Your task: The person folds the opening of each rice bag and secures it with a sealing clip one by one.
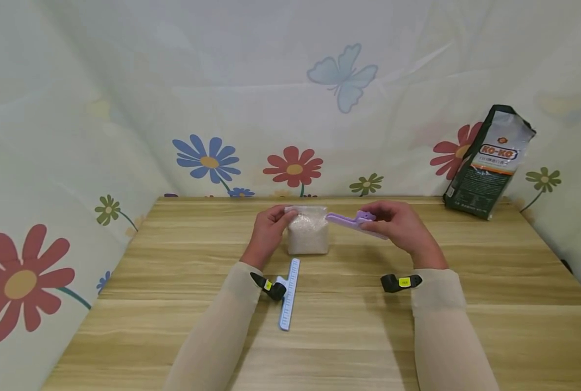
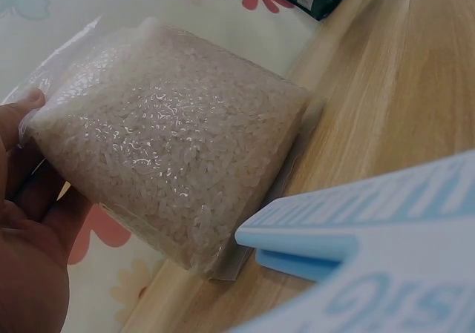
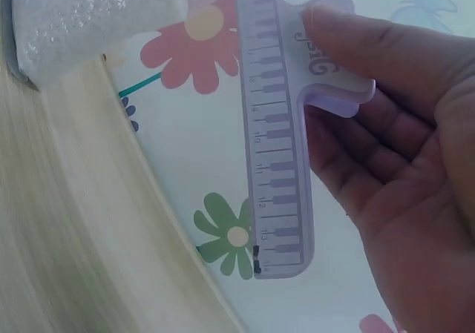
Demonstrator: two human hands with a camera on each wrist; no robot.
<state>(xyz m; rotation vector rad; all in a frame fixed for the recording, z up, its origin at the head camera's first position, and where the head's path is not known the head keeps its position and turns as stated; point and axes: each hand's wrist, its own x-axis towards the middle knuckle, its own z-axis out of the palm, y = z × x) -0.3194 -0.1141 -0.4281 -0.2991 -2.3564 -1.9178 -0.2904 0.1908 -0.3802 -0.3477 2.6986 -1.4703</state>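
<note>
A clear plastic bag of rice (image 1: 308, 233) stands on the wooden table. My left hand (image 1: 269, 231) pinches its upper left corner between thumb and fingers; the left wrist view shows the white grains in the bag (image 2: 171, 140) closely. To the right of the bag, my right hand (image 1: 400, 225) grips a purple bag clip (image 1: 351, 221) by its handle, above the table. Piano-key marks run along the clip's bar (image 3: 278, 147) in the right wrist view. A light blue clip (image 1: 290, 293) of similar shape lies on the table in front of the bag, near the left wrist.
A dark green and silver KO-KO package (image 1: 488, 163) leans at the back right corner of the table (image 1: 349, 347). Behind and to the left hangs a pale sheet (image 1: 251, 98) printed with flowers and a butterfly. A black wrist camera sits on each sleeve.
</note>
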